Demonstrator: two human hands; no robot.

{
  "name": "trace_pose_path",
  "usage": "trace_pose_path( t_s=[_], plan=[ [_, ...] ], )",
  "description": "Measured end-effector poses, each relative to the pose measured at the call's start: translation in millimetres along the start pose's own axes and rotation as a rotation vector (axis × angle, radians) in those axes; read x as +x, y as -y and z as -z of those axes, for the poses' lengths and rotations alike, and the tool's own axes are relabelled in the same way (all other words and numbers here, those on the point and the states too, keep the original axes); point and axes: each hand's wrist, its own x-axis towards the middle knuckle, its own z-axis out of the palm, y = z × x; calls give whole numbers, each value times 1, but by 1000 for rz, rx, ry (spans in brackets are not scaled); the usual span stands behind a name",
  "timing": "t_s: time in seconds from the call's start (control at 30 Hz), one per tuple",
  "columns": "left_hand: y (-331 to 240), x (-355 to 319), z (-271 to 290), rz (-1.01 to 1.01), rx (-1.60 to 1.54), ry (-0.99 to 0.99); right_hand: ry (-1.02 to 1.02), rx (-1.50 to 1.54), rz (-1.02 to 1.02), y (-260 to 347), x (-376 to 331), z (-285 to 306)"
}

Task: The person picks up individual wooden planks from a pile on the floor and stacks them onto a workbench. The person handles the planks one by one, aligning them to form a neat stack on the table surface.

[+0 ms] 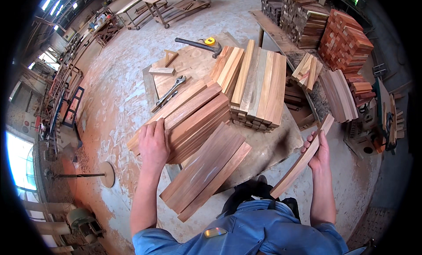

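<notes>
My right hand [321, 156] is wrapped round the middle of a narrow reddish-brown wooden slat [291, 175], held tilted off the table's right side. My left hand [154, 143] rests at the near left end of a stack of reddish slats [200, 118], its fingers curled over a top wooden slat [182, 106]. Part of that grip is hidden under the palm. Beside this stack, nearer to me, two wider dark-brown boards [204, 169] lie side by side, overhanging the table's front edge. A block of paler slats [261, 85] stands piled to the right.
On the worktable [263, 149] lie an adjustable wrench [172, 90], a hammer [198, 44], a yellow tape measure [210, 41] and a small wooden triangle [170, 58]. Tall stacks of wood blocks [345, 41] stand at the far right. A pedestal fan [107, 174] is at left.
</notes>
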Motion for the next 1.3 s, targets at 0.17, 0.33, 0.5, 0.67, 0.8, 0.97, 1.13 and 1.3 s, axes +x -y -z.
trace_pose_path(
  t_s=[0.17,0.33,0.5,0.67,0.8,0.97,1.13,1.3],
  plan=[
    [-3,-3,-3,20,-4,11,7,-6,-9,0,0,-1],
    [-4,-4,-6,37,-2,45,-2,27,-18,4,2,4],
    [-3,-8,-12,-20,61,-5,-1,11,-18,2,3,3],
    [-6,-8,-13,6,116,30,0,20,-8,-4,3,7],
    [-13,-5,-15,44,76,101,-51,12,-21,-3,3,8],
    [-25,-2,-7,67,72,235,-57,101,-70,-3,12,21],
    [-22,-14,-13,-49,150,196,-31,82,-75,-1,16,16],
    [-21,-16,-26,-75,170,248,-91,142,-98,0,12,21]
  ],
)
